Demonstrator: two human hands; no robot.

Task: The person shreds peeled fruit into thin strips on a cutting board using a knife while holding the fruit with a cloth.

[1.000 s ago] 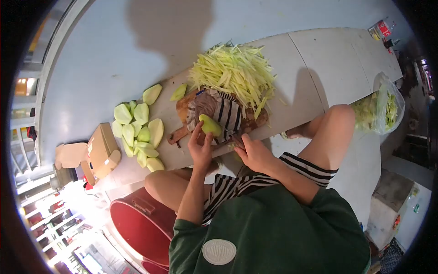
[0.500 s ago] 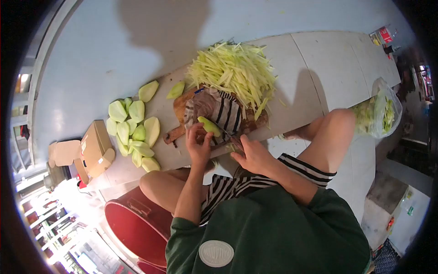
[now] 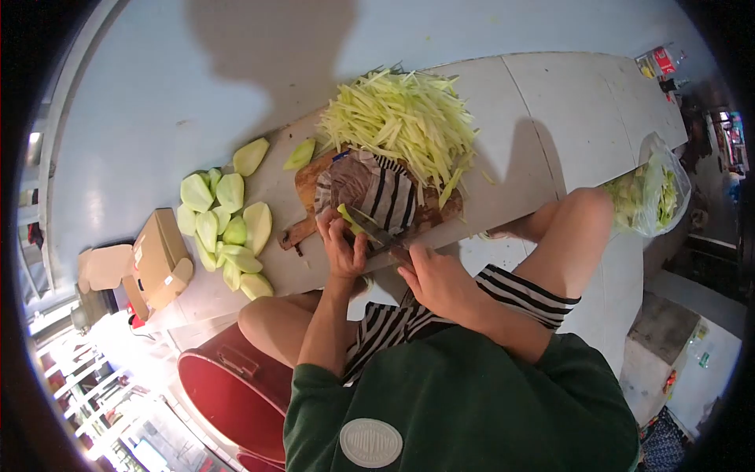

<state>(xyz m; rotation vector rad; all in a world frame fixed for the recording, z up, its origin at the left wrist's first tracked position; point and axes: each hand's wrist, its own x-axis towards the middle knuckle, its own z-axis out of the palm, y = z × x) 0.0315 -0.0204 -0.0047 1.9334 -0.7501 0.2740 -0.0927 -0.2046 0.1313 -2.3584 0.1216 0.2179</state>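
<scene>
My left hand is closed around a pale green piece of peeled fruit, which looks like green mango. In my right hand is a knife, its blade lying against the fruit. Both hands are at the near edge of a wooden cutting board, which is partly covered by a crumpled striped cloth. Behind the cloth rises a large heap of thin green shreds. A single slice lies left of the heap.
Several peeled fruit pieces are grouped on the tiled ledge to the left, beside an opened cardboard box. A red bin stands below. To the right are a plastic bag with green pieces and a bottle.
The knife blade has shifted up and left across the fruit, and the fruit has turned to show a narrower side. My left fingers have moved slightly left.
</scene>
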